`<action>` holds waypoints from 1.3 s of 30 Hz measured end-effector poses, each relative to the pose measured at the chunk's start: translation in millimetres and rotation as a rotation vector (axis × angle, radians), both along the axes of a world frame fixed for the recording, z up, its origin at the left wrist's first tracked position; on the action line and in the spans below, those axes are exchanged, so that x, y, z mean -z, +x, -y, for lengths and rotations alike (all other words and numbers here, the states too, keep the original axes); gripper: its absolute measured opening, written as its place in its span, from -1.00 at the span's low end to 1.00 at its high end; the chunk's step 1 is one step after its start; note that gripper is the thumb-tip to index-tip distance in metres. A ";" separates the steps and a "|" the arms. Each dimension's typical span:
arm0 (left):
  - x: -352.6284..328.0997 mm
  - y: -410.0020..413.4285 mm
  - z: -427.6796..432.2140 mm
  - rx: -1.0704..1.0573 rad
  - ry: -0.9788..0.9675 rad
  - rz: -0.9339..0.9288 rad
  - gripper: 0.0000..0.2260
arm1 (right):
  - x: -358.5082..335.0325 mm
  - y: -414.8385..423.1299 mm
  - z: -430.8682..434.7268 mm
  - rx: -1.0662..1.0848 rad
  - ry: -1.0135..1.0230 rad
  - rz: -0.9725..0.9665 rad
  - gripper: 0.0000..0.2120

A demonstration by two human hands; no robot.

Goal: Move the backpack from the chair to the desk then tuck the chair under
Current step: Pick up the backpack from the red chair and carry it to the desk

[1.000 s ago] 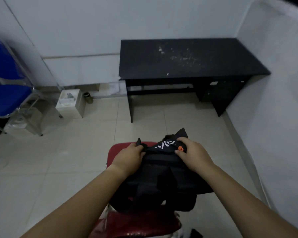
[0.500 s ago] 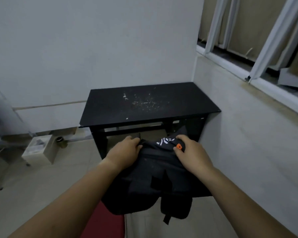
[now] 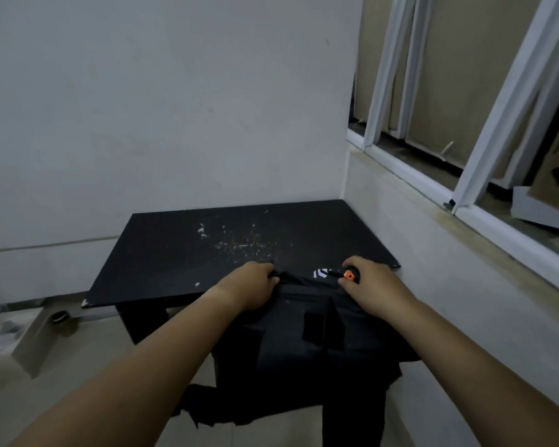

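Observation:
I hold a black backpack (image 3: 291,343) in the air by its top, with straps dangling below. My left hand (image 3: 250,287) grips the top left corner. My right hand (image 3: 373,287) grips the top right corner beside a small orange tag and a white logo. The bag's top edge reaches the front right part of the black desk (image 3: 181,250), whose scuffed top has white specks in the middle. The chair is out of view.
The desk stands in a corner between a white back wall and a right wall with a window ledge (image 3: 449,201). A small white box (image 3: 17,333) and a dark round object (image 3: 59,317) sit on the tiled floor at the left.
The backpack has been lifted off the red chair and carried forward to the desk's front edge. The view has risen; the red chair and the blue chair have left the frame.

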State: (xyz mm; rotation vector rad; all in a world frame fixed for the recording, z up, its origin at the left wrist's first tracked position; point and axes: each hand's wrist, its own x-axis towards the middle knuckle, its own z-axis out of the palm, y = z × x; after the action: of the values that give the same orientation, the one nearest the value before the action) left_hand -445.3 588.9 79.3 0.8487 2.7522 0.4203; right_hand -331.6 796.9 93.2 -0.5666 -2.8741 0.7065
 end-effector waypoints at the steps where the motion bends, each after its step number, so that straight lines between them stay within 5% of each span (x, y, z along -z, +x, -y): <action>1: -3.1 -19.6 -12.4 0.003 0.006 -0.002 -0.68 | -2.8 -19.7 -12.8 -0.003 0.011 0.006 -0.72; 15: -87.3 -278.6 -191.1 0.081 -0.028 -0.079 -0.64 | -63.0 -262.0 -190.4 0.044 0.037 -0.048 -0.72; 28: -73.3 -483.2 -376.3 -0.044 0.000 -0.067 -0.66 | -58.5 -485.7 -380.2 -0.046 0.065 -0.074 -0.77; 39: -76.7 -615.0 -462.4 -0.194 0.248 -0.304 -0.69 | -65.7 -649.6 -478.6 -0.110 0.097 -0.328 -0.67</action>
State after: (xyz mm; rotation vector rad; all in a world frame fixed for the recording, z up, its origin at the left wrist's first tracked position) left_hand -1060.3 1051.3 156.0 0.7542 3.1254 0.7380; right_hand -981.2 1275.5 158.9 -0.2530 -2.6283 0.6058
